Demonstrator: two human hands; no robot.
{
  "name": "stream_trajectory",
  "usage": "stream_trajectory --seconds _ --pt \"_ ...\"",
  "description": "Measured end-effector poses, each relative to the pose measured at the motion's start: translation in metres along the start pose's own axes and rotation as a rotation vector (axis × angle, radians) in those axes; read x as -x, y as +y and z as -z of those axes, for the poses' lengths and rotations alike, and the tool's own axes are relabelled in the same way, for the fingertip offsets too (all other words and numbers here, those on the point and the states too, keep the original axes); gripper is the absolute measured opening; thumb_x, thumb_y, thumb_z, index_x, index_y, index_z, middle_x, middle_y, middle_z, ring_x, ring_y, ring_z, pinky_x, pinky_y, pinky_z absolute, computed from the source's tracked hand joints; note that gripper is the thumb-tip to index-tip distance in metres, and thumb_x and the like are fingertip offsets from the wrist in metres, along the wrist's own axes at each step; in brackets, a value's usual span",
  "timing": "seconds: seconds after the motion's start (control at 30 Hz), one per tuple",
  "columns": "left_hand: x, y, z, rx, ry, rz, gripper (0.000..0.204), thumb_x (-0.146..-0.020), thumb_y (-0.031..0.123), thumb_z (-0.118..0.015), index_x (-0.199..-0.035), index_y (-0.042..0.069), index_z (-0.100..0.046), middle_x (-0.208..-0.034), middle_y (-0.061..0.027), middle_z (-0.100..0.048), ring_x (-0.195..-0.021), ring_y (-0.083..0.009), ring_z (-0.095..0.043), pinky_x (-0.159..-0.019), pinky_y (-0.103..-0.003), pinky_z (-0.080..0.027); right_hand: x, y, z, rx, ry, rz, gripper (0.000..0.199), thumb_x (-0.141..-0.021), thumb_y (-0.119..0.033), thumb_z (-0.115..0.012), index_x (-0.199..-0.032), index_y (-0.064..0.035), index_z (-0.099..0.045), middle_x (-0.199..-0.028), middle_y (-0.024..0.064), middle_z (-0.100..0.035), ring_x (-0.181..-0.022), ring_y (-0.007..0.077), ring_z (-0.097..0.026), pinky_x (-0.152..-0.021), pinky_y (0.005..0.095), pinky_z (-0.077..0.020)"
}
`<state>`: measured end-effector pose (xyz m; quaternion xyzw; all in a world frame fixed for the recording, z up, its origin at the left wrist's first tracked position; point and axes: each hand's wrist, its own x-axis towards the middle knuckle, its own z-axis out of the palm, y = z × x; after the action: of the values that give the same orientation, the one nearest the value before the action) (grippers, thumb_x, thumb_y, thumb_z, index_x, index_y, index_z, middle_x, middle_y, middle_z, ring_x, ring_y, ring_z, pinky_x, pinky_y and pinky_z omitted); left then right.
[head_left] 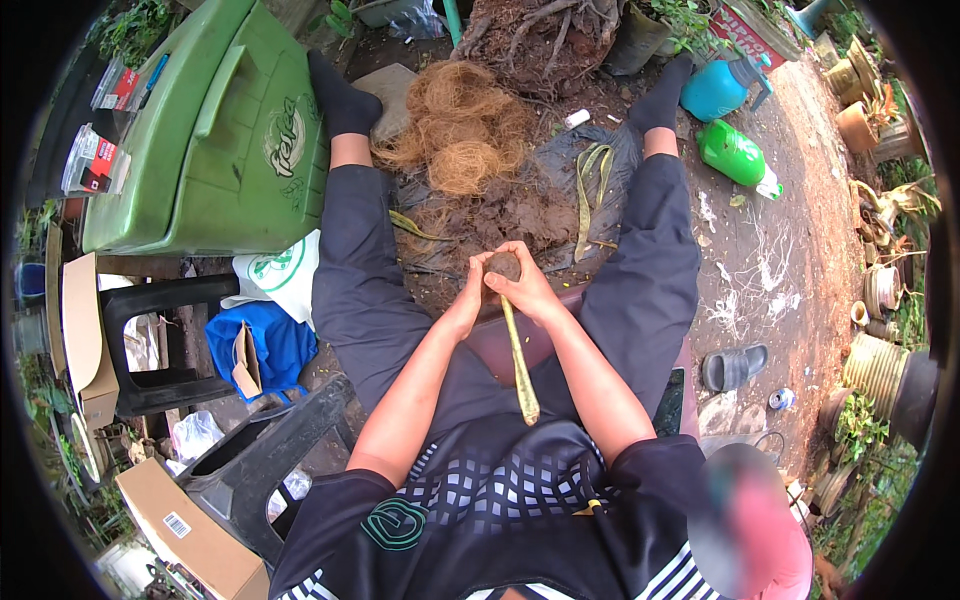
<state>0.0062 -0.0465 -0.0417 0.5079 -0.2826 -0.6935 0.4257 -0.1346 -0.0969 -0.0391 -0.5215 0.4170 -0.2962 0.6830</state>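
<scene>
Grip: left hand (466,296) and right hand (528,289) both closed around soil ball (503,265) at top of pale green stem (520,360), held above lap | Risk: excess squeeze may crumble ball or snap stem | Clearance: green bin (200,130) close left; coir fibre pile (462,125) ahead; open ground right

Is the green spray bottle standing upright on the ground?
No, the green spray bottle lies on its side on the dirt, next to the blue jug.
</scene>
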Motion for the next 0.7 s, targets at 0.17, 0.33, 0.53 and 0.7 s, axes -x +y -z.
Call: stream_trajectory --seconds 0.17,0.33,0.53,0.7 --pt "0.009 0.0 -0.01 -0.059 0.008 0.017 0.08 -0.092 0.073 -0.015 -0.145 0.014 -0.023 -0.141 -0.0095 -0.035 -0.131 -0.0217 -0.038 -0.106 -0.04 -0.036 -0.003 0.006 0.004 0.021 -0.019 -0.059 0.05 -0.085 -0.038 -0.073 -0.118 -0.0064 -0.051 -0.107 0.0094 -0.062 -0.1 0.0159 -0.057 -0.087 0.0311 -0.0462" --pt "0.007 -0.002 -0.006 -0.204 -0.054 -0.005 0.081 -0.094 0.07 -0.013 -0.15 0.012 -0.014 -0.149 -0.0135 -0.027 -0.142 -0.0251 -0.025 -0.114 -0.042 -0.025 0.002 -0.001 0.005 0.071 -0.014 -0.102 0.033 -0.094 -0.03 -0.06 -0.116 -0.0049 -0.058 -0.098 0.0114 -0.068 -0.092 0.0206 -0.065 -0.085 0.0345 -0.0489" --pt "0.004 -0.011 -0.002 -0.404 -0.006 -0.077 0.077 -0.1 0.062 -0.014 -0.146 0.001 -0.022 -0.147 -0.0194 -0.032 -0.142 -0.0287 -0.027 -0.115 -0.036 -0.023 0.003 -0.008 0.005 0.307 0.057 0.034 0.03 -0.093 -0.025 -0.053 -0.111 -0.0033 -0.062 -0.1 0.0157 -0.07 -0.093 0.0284 -0.068 -0.084 0.0357 -0.0497" --pt "0.005 -0.009 -0.007 -0.5 0.105 -0.044 0.077 -0.101 0.059 -0.014 -0.149 0.0 -0.022 -0.151 -0.021 -0.031 -0.144 -0.0283 -0.026 -0.115 -0.035 -0.022 0.0 0.005 0.006 0.244 0.115 0.068 0.028 -0.094 -0.024 -0.048 -0.105 -0.003 -0.063 -0.087 0.0114 -0.066 -0.083 0.0207 -0.065 -0.078 0.0346 -0.0499"
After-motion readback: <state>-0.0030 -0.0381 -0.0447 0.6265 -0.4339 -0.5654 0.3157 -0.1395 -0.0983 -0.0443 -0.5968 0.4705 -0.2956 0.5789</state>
